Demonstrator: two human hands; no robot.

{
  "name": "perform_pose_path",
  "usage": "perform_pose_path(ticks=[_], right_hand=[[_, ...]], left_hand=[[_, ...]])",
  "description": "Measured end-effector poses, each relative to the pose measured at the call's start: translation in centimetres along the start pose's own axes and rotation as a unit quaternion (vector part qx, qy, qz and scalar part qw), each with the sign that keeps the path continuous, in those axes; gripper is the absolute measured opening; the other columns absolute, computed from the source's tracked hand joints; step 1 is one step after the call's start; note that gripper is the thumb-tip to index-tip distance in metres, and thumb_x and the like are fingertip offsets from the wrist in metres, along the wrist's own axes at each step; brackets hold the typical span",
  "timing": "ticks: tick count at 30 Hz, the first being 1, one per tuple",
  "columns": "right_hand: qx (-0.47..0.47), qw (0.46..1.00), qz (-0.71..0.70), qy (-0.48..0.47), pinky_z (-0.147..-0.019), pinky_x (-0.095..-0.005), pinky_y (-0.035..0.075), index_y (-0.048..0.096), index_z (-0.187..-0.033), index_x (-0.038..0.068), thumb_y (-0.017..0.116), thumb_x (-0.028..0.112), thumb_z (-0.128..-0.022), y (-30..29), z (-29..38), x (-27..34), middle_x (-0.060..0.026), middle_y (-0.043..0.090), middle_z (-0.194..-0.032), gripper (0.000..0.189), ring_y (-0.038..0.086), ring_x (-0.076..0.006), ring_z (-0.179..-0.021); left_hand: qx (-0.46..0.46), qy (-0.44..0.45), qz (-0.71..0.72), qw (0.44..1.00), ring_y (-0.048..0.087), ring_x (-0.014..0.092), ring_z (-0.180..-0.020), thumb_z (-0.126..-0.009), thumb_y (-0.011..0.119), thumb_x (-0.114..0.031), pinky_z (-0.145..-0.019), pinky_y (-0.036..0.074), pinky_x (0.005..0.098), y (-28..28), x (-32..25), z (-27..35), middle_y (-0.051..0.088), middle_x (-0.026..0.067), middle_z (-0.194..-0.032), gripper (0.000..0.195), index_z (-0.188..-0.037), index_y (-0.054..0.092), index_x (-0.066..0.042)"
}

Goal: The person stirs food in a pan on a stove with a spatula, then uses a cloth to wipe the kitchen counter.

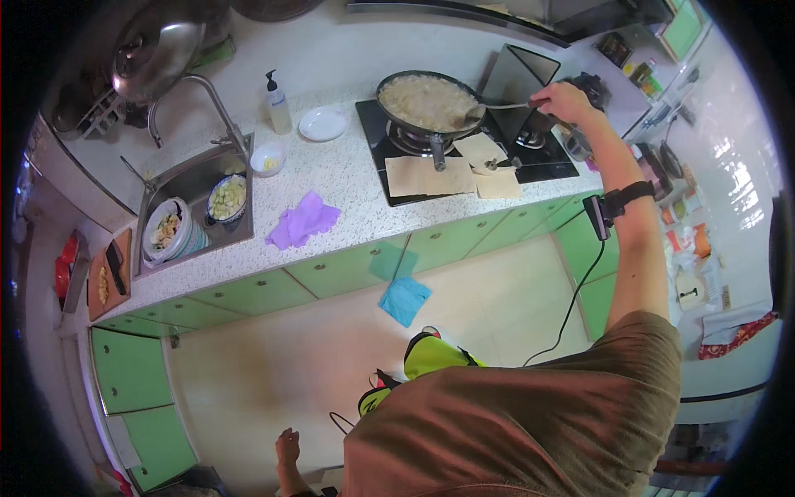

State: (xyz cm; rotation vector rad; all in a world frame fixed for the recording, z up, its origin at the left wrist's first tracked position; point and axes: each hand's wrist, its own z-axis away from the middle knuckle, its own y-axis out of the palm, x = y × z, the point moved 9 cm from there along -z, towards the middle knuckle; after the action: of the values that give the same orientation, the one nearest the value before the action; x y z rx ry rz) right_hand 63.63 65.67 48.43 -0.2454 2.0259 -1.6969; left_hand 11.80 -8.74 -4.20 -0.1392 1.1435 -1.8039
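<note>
With my right hand (561, 103) I grip the dark handle of a metal spatula (506, 106). Its blade rests at the right side of a black wok (438, 138), in bubbling, pale brownish food (425, 99). The wok sits on the left burner of a black gas stove (546, 163). Light paper sheets (428, 176) lie along the stove's front, below the wok handle. My left hand (287, 446) hangs low beside my body, away from the counter, its fingers slightly curled; nothing shows in it.
Left of the stove are a white plate (323, 123), a small white bowl (268, 159), a pump bottle (277, 109) and a purple cloth (303, 222). The sink (248, 205) holds bowls of chopped food. A knife (115, 267) lies on a cutting board (119, 297). A blue cloth (405, 300) lies on the floor.
</note>
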Motion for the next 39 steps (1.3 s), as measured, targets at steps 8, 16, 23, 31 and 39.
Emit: perform_pose_path(ticks=[8, 16, 23, 31, 39], right_hand=[[0.010, 0.999, 0.043, -0.021, -0.078, -0.0390, 0.049, 0.067, -0.103, 0.026, 0.062, 0.015, -0.072, 2.9, -1.7, -2.1, -0.0068, 0.066, -0.094, 0.033, 0.061, -0.0284, -0.088], [-0.034, 0.995, 0.070, -0.059, -0.067, -0.0403, 0.051, 0.063, -0.109, 0.029, 0.063, 0.018, -0.076, 10.1, -2.4, -6.7, -0.0089, 0.064, -0.083, 0.035, 0.062, -0.0274, -0.077], [-0.076, 0.991, 0.049, -0.099, -0.061, -0.0402, 0.050, 0.059, -0.113, 0.028, 0.059, 0.017, -0.078, 14.5, -3.7, -8.8, -0.0075, 0.061, -0.081, 0.036, 0.062, -0.0265, -0.074], [-0.108, 0.990, -0.021, -0.088, -0.060, -0.0397, 0.049, 0.058, -0.115, 0.027, 0.058, 0.017, -0.080, 17.9, -5.5, -10.4, -0.0082, 0.060, -0.081, 0.036, 0.062, -0.0267, -0.073], [-0.118, 0.991, -0.012, -0.057, -0.053, -0.0405, 0.048, 0.061, -0.102, 0.026, 0.058, 0.021, -0.077, 22.9, -9.0, -12.8, -0.0085, 0.058, -0.074, 0.026, 0.061, -0.0275, -0.066]], left_hand=[[-0.005, 0.106, -0.028, 0.994, 0.060, 0.034, -0.097, -0.082, 0.055, -0.029, -0.085, 0.047, 0.0392, 4.5, -3.6, 0.1, 0.062, 0.0188, -0.104, 0.040, -0.110, 0.060, -0.002], [-0.023, -0.006, 0.012, 1.000, 0.059, 0.036, -0.098, -0.082, 0.055, -0.029, -0.087, 0.046, 0.0409, 4.3, -11.7, 1.6, 0.062, 0.0202, -0.102, 0.041, -0.112, 0.059, -0.002], [-0.035, -0.011, -0.006, 0.999, 0.061, 0.036, -0.093, -0.082, 0.055, -0.030, -0.083, 0.048, 0.0400, 6.0, -15.7, 3.3, 0.063, 0.0205, -0.099, 0.040, -0.109, 0.060, -0.001], [-0.060, -0.027, 0.009, 0.998, 0.062, 0.033, -0.092, -0.081, 0.057, -0.030, -0.081, 0.049, 0.0374, 7.1, -19.3, 6.2, 0.064, 0.0195, -0.097, 0.039, -0.108, 0.061, -0.001], [-0.025, 0.120, -0.160, 0.980, 0.054, 0.032, -0.107, -0.088, 0.048, -0.037, -0.094, 0.040, 0.0424, 9.6, -18.6, 4.9, 0.057, 0.0209, -0.114, 0.045, -0.117, 0.054, -0.003]])
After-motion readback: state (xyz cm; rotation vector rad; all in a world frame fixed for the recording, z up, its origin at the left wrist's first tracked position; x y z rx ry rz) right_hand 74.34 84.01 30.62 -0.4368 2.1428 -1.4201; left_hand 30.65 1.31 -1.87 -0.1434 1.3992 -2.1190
